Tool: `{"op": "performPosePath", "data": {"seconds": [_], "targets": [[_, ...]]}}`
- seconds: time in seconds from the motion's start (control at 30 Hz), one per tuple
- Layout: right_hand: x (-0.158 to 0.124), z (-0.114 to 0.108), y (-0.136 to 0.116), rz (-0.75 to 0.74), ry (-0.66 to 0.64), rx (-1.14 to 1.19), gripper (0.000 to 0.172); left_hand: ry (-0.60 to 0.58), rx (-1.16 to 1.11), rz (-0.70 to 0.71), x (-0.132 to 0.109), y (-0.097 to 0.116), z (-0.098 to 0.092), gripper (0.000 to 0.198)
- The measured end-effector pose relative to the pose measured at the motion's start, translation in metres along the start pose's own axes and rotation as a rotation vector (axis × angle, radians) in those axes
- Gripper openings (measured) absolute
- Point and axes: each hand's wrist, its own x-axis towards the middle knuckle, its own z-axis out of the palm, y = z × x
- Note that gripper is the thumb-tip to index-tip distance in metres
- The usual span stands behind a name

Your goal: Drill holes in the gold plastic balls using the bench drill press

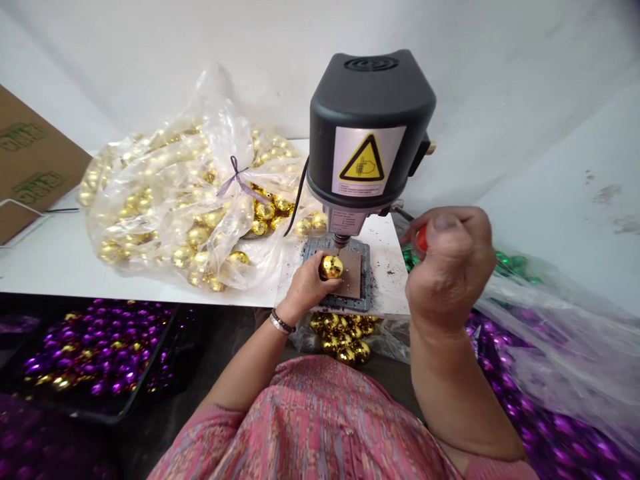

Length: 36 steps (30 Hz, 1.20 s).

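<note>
A small black bench drill [370, 133] with a yellow warning label stands on the white table [50, 260]. My left hand [307, 283] is closed round a shiny gold ball [331, 267], holding it on the brown plate [353, 277] right under the drill's spindle. My right hand [447, 267] is wrapped round the red knob [423, 238] of the drill's feed lever, to the right of the machine.
A large clear plastic bag of gold balls [185, 200] lies on the table left of the drill. More gold balls [343, 333] sit in a bag below the table edge. A black tray of purple balls [95, 347] is lower left; purple and green balls [515, 267] lie in bags at right. A cardboard box [30, 167] sits far left.
</note>
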Motion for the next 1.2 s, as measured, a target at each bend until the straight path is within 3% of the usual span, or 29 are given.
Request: {"op": "performPosePath", "data": {"seconds": [0.1,0.27,0.33,0.4,0.47,0.57,0.63,0.8,1.0,1.07,1.2], "targets": [[0.003,0.002,0.001,0.040,-0.006,0.020,0.035,-0.061,0.038,-0.016,-0.015,0.002,-0.008,0.042],[-0.004,-0.001,0.012,0.045,-0.044,0.043,0.034,-0.372,0.001,0.142,-0.034,-0.002,-0.022,0.063],[-0.006,-0.003,0.013,0.043,-0.056,0.043,0.034,-0.400,-0.083,0.137,-0.034,-0.006,-0.028,0.073],[-0.007,-0.004,0.013,0.039,-0.067,0.053,0.033,-0.288,-0.158,0.068,-0.027,-0.013,-0.036,0.068],[-0.007,-0.004,0.013,0.035,-0.075,0.061,0.033,-0.050,-0.161,-0.002,-0.013,-0.021,-0.048,0.046],[-0.008,-0.005,0.014,0.038,-0.084,0.056,0.033,0.345,0.003,-0.076,0.018,-0.038,-0.070,0.033],[-0.008,-0.005,0.016,0.039,-0.082,0.050,0.033,0.468,0.161,-0.141,0.040,-0.051,-0.084,0.037],[-0.009,-0.007,0.018,0.018,-0.071,0.036,0.030,0.411,0.345,-0.213,0.074,-0.077,-0.102,0.042],[-0.011,-0.008,0.016,0.005,-0.097,0.019,0.029,0.335,0.122,-0.252,0.080,-0.090,-0.102,0.054],[-0.011,-0.007,0.016,0.007,-0.100,0.016,0.029,0.363,0.125,-0.294,0.078,-0.089,-0.102,0.058],[-0.013,-0.007,0.015,0.025,-0.091,0.029,0.029,0.532,0.208,-0.321,0.064,-0.079,-0.100,0.061]]}}
